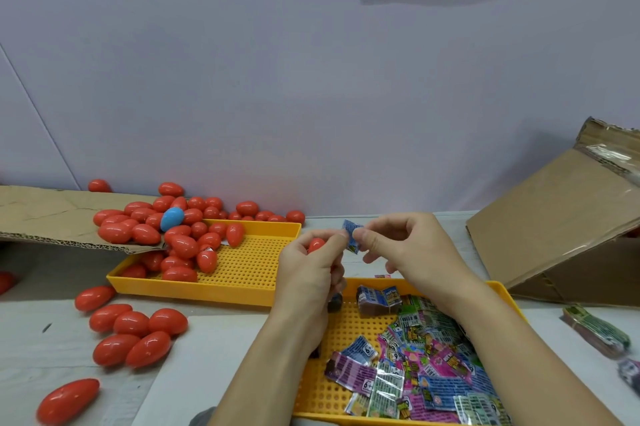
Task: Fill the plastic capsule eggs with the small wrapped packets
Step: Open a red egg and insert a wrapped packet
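Observation:
My left hand (308,273) grips a red capsule egg (316,244) in its curled fingers, and its thumb and forefinger touch a small blue wrapped packet (351,235). My right hand (405,249) pinches the same packet from the right, above the table between the two trays. Many colourful wrapped packets (426,373) lie in the near yellow tray (332,391). A heap of red eggs (180,235) with one blue egg (172,218) fills the left end of the far yellow tray (249,273).
Several red eggs (131,332) lie loose on the table at the left. A flat cardboard sheet (45,218) overhangs the far tray's left end. A tilted cardboard box (561,228) stands at the right, with bundled packets (595,328) near it.

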Demonstrator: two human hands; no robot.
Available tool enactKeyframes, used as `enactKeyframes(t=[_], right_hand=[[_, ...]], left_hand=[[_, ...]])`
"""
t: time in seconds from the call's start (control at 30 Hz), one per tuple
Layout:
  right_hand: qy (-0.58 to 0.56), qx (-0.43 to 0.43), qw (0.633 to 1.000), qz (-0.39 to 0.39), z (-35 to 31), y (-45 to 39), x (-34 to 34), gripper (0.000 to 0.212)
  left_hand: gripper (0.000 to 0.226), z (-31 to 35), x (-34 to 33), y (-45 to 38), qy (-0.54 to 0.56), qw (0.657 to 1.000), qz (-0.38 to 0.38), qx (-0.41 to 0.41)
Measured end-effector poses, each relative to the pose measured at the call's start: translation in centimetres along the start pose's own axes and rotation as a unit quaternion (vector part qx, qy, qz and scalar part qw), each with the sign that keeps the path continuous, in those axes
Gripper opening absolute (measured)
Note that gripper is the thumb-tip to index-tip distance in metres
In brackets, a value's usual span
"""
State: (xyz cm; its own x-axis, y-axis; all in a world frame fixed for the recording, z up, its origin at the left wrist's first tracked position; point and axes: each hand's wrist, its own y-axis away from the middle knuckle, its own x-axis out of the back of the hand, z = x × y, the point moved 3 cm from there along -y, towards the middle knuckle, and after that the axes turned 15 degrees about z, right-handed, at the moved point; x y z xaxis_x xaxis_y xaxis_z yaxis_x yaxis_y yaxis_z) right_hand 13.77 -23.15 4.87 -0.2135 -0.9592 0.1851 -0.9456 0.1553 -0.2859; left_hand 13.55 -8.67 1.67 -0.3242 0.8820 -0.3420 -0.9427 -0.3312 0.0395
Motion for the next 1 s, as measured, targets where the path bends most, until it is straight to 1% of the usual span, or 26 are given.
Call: enactKeyframes(t=[0.07,0.17,0.3,0.37,0.43,0.47,0.57,0.67,0.73,0.8,1.0], right_hand=[[-0.009,-0.006,1.000,0.016,0.1,0.0,0.1,0.011],[-0.036,-0.027,0.999,0.020,0.2,-0.1,0.3,0.007],[-0.052,-0.058,0.997,0.017,0.5,-0.3,0.7,0.008],[-0.065,-0.085,0.994,0.006,0.7,-0.4,0.8,0.012],[-0.100,-0.119,0.988,-0.013,0.9,-0.5,0.8,0.023],[-0.120,-0.135,0.983,-0.022,1.0,-0.5,0.6,0.024],[-0.156,-0.159,0.974,-0.035,1.1,-0.4,0.4,0.018],[-0.167,-0.158,0.973,-0.035,1.1,-0.5,0.4,0.016],[-0.171,-0.155,0.973,-0.028,1.1,-0.5,0.3,0.015],[-0.168,-0.148,0.974,-0.016,1.2,-0.5,0.2,0.012],[-0.141,-0.121,0.982,0.019,1.3,-0.6,0.0,0.016]], left_hand=[[0.004,0.0,-0.1,0.0,-0.004,1.000,0.000,-0.003],[0.007,0.1,-0.1,0.1,-0.002,1.000,-0.001,0.002],[0.008,0.1,-0.2,0.1,0.030,0.999,-0.011,0.031],[0.008,0.2,-0.1,0.1,0.033,0.999,-0.007,0.031],[0.010,0.1,0.0,0.0,0.015,1.000,0.004,0.013],[0.011,0.1,0.1,0.0,0.000,1.000,0.011,-0.001],[0.009,-0.1,0.3,-0.1,-0.077,0.995,0.031,-0.064],[0.007,-0.1,0.1,0.1,-0.148,0.980,0.029,-0.129],[0.007,0.0,0.0,0.2,-0.179,0.971,0.029,-0.155],[0.008,0.0,0.0,0.2,-0.191,0.968,0.030,-0.163],[0.009,0.0,-0.1,0.2,-0.199,0.966,0.026,-0.163]])
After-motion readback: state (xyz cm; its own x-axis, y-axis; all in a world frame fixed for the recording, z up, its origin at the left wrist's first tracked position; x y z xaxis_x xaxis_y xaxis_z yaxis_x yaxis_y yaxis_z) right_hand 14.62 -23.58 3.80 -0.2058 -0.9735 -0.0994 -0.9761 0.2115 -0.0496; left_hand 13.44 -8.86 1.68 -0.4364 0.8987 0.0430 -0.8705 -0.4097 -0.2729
